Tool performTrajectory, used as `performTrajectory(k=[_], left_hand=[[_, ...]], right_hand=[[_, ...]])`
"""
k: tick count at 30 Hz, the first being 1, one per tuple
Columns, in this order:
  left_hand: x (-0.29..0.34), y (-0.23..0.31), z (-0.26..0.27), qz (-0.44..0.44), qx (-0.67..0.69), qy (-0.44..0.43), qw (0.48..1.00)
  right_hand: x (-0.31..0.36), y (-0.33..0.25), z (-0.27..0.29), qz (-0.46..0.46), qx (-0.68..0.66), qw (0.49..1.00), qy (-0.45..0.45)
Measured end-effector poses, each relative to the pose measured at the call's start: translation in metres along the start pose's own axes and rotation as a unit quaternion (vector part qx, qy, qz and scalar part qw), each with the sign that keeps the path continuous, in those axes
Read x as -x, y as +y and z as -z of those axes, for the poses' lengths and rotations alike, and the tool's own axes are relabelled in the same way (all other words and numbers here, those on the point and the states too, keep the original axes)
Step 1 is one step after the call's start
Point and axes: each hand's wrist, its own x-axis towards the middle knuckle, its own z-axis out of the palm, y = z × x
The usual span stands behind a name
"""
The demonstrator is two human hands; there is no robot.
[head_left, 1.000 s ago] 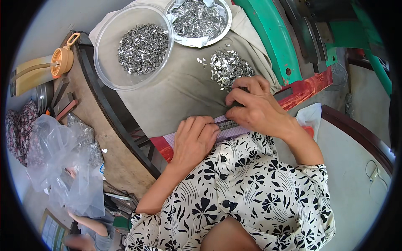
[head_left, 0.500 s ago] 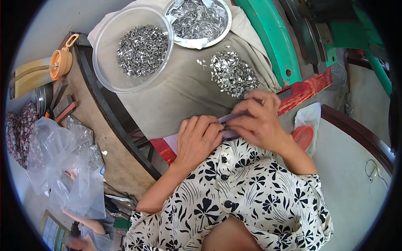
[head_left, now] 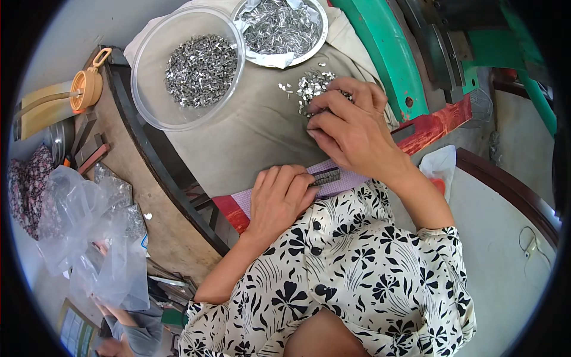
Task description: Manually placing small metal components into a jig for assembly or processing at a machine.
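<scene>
My left hand rests at the cloth's near edge, its fingers closed on the end of a dark narrow holder with a row of small grey pieces along it. The holder lies on a lilac checked cloth close to my shirt. Farther out, my right hand reaches over a pile of small shiny metal pieces, covering much of it. Its fingers are bent and drawn together at the pile's near side; what they hold is too small to make out.
A clear plastic bowl of small metal parts stands at the back left. Beside it, a round metal dish holds thin pins. Green machinery borders the right. Plastic bags and an orange cup are left; another person's arm shows lower left.
My right hand has moved from the holder forward to the metal pile, uncovering the holder's row of pieces. My left hand has stayed in place.
</scene>
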Motion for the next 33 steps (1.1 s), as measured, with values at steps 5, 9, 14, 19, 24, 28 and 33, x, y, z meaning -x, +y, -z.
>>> performTrajectory(k=[5,9,14,19,24,28,33], left_hand=[[0.002,-0.003,0.001,-0.007,0.006,-0.005,1.000],[0.003,-0.003,0.000,0.010,0.005,-0.007,1.000],[0.003,-0.003,0.004,0.011,0.014,-0.019,1.000],[0.006,-0.004,0.006,0.023,0.043,-0.019,0.999],[0.002,-0.002,0.003,0.015,0.023,-0.016,1.000],[-0.001,-0.002,0.000,0.006,0.015,-0.016,1.000],[-0.002,-0.001,0.001,0.006,0.015,-0.011,1.000]], right_hand=[[0.026,-0.012,0.013,-0.024,-0.040,0.999,-0.001],[0.058,-0.028,0.009,-0.050,-0.063,0.997,-0.016],[0.067,-0.034,-0.008,-0.064,-0.049,0.997,0.006],[0.063,-0.025,0.001,-0.076,-0.045,0.996,0.026],[0.041,-0.008,0.011,-0.091,0.010,0.994,0.061],[0.027,-0.005,0.005,-0.075,0.032,0.996,0.039],[0.019,-0.007,0.008,-0.049,0.057,0.997,0.013]])
